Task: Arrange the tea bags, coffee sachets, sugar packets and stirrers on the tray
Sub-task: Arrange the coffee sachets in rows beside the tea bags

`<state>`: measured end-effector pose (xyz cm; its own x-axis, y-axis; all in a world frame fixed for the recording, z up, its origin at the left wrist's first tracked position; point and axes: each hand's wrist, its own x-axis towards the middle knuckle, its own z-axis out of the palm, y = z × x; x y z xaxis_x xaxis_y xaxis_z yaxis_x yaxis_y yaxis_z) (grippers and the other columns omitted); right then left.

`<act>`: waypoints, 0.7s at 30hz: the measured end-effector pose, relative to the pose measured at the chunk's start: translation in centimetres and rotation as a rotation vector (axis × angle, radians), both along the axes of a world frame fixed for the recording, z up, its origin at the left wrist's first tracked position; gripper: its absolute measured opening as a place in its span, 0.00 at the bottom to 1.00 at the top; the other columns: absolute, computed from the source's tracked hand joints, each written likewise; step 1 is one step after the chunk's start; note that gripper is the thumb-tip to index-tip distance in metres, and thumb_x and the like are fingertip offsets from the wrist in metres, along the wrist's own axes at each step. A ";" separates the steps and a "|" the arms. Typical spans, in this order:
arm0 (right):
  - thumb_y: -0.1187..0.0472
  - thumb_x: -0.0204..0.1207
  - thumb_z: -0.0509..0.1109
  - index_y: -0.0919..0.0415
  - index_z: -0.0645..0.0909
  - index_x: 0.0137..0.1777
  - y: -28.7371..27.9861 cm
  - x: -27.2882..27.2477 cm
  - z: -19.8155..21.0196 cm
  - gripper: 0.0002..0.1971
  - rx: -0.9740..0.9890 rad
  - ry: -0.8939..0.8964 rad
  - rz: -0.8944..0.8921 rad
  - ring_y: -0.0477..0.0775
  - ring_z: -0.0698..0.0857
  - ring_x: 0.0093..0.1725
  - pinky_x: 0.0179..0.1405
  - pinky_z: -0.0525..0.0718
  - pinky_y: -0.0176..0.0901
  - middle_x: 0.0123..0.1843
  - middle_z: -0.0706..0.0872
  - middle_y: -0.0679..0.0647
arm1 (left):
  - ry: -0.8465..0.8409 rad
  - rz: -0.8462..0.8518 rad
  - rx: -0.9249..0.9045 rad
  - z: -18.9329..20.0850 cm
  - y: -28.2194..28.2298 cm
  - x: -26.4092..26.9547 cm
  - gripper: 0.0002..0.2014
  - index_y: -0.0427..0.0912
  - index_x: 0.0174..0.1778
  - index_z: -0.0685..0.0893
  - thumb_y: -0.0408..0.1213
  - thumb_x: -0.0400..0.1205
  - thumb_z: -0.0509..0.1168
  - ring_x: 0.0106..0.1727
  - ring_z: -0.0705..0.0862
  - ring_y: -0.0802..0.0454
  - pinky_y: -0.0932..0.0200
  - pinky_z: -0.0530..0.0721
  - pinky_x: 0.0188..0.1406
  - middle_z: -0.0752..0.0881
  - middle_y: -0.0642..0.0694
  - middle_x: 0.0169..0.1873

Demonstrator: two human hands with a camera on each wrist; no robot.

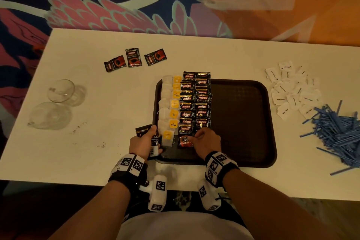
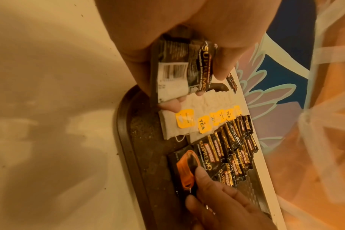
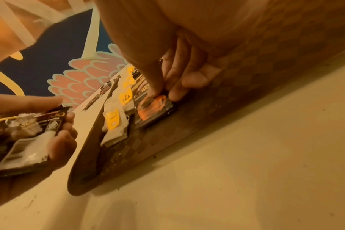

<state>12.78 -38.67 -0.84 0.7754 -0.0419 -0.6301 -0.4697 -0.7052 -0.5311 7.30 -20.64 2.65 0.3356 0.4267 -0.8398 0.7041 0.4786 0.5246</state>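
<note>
- Your right hand (image 1: 206,140) is pinching the nearest coffee sachet (image 1: 185,141) between thumb and fingertips; the sachet is lying flat on the tray (image 1: 243,122), at the near end of the left coffee column.
- Your left hand (image 1: 145,141) is gripping a few more held sachets (image 1: 154,142), fingers curled round them, just over the tray's near left corner; the left wrist view is showing a barcode panel (image 2: 172,73) on one of them.
- Two columns of coffee sachets (image 1: 195,103) are lying overlapped along the left part of the tray, their far ends reaching over the tray's far rim.
- A column of tea bags (image 1: 168,111) with yellow tags is sitting just left of the coffee columns, touching them, running along the tray's left edge.
- The right half of the tray is showing only its dark patterned surface.
- Three loose sachets (image 1: 134,58) are lying on the table (image 1: 116,103), well beyond the tray and to its left.
- A heap of white sugar packets (image 1: 292,87) is sitting to the right of the tray, and a pile of blue stirrers (image 1: 337,132) is lying just nearer than it.
- Two clear glasses (image 1: 56,103) are lying on the table's left side, well apart from the tray.
</note>
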 end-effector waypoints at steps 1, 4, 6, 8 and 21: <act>0.52 0.71 0.78 0.50 0.77 0.39 0.1 0.0 0.0 0.11 -0.003 0.002 -0.012 0.47 0.85 0.45 0.45 0.84 0.40 0.46 0.85 0.50 | -0.001 0.009 -0.010 -0.1 0.1 -0.1 0.14 0.36 0.47 0.85 0.45 0.77 0.73 0.38 0.87 0.43 0.45 0.89 0.38 0.88 0.36 0.41; 0.52 0.71 0.78 0.49 0.76 0.39 0.2 0.0 -0.2 0.11 -0.006 -0.008 -0.023 0.48 0.85 0.45 0.45 0.86 0.41 0.48 0.85 0.51 | -0.023 0.036 -0.058 -0.2 0.4 -0.2 0.14 0.36 0.50 0.85 0.43 0.78 0.72 0.37 0.86 0.43 0.49 0.87 0.29 0.87 0.36 0.41; 0.52 0.71 0.78 0.50 0.76 0.39 0.2 -0.1 -0.1 0.11 -0.001 -0.014 -0.021 0.48 0.85 0.45 0.44 0.86 0.41 0.48 0.85 0.51 | -0.038 0.060 -0.103 -0.1 0.4 -0.2 0.12 0.37 0.50 0.85 0.43 0.79 0.71 0.36 0.86 0.43 0.51 0.86 0.26 0.87 0.37 0.41; 0.52 0.71 0.78 0.50 0.76 0.39 0.1 -0.1 0.1 0.11 0.005 -0.022 -0.011 0.48 0.85 0.45 0.44 0.86 0.40 0.48 0.85 0.51 | -0.048 0.087 -0.142 0.0 0.4 -0.2 0.11 0.37 0.50 0.84 0.42 0.80 0.68 0.35 0.85 0.43 0.51 0.86 0.26 0.85 0.37 0.39; 0.55 0.72 0.78 0.59 0.84 0.52 2.2 -1.3 4.4 0.12 0.330 0.041 0.195 0.40 0.85 0.41 0.37 0.81 0.30 0.44 0.88 0.49 | -0.067 -0.113 -0.095 0.7 -2.2 1.6 0.17 0.36 0.53 0.86 0.44 0.75 0.74 0.44 0.88 0.40 0.54 0.85 0.38 0.89 0.36 0.45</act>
<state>11.47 -36.42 3.53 0.7227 0.3144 -0.6155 -0.3688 -0.5777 -0.7281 8.94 -22.83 3.35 0.4341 0.3030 -0.8484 0.7210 0.4478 0.5288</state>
